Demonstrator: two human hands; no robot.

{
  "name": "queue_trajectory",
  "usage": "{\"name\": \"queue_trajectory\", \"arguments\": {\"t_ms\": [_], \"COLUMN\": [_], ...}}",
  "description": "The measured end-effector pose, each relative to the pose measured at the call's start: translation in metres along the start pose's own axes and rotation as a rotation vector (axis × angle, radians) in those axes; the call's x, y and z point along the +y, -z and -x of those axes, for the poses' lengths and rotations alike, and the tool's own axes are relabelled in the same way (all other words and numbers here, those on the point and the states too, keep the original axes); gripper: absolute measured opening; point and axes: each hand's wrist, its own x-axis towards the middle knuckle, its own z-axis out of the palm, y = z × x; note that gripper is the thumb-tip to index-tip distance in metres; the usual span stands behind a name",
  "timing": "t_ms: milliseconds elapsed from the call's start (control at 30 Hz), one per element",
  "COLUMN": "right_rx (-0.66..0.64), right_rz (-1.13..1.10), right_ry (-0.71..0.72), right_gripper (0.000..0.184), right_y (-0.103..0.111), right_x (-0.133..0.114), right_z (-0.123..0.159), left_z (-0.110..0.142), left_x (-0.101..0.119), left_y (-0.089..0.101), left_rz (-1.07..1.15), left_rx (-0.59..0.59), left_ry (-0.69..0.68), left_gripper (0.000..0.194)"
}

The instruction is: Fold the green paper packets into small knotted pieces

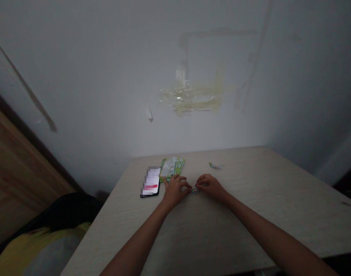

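Observation:
Between my two hands is a small, folded, pale piece with coloured print (194, 189), like paper or a wrapper; its exact kind is too small to tell. My left hand (175, 189) pinches its left side with thumb and index finger, the other fingers spread out. From the right, my right hand (211, 187) closes its fingertips on the upper right edge. A stack of green and white printed packets or cards (172, 168) lies just beyond my left hand. Farther back on the right rests a narrow, twisted piece with green and white print (216, 166).
A phone (151, 182) with a lit screen lies left of the packets. The pale wooden table (250, 214) meets a wall (106, 76) with old tape (197, 100) on it. Yellow and grey cloth (49, 249) is beyond the table's left edge, near a wooden panel (11, 168).

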Motion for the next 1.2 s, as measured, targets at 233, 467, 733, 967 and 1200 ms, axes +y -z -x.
{"name": "queue_trajectory", "arguments": {"t_ms": [233,467,733,967,1200], "right_rx": [0.017,0.008,-0.052,-0.095,-0.079], "right_rz": [0.051,0.161,0.331,0.424,0.465], "right_ry": [0.05,0.148,0.205,0.215,0.218], "right_gripper": [0.01,0.005,0.008,0.006,0.012], "right_y": [-0.003,-0.004,0.006,0.006,0.006], "right_x": [0.008,0.004,-0.023,-0.02,-0.021], "right_z": [0.002,0.006,0.006,0.005,0.01], "left_z": [0.002,0.006,0.004,0.004,0.005], "left_x": [0.001,0.003,-0.003,0.001,0.005], "left_y": [-0.003,-0.008,0.004,0.013,0.011], "left_rz": [-0.003,-0.039,-0.149,-0.28,-0.281], "left_rx": [0.013,0.041,-0.076,-0.128,-0.063], "left_ry": [-0.003,-0.045,-0.087,-0.115,-0.11], "left_gripper": [0.012,0.01,0.019,0.025,0.023]}}
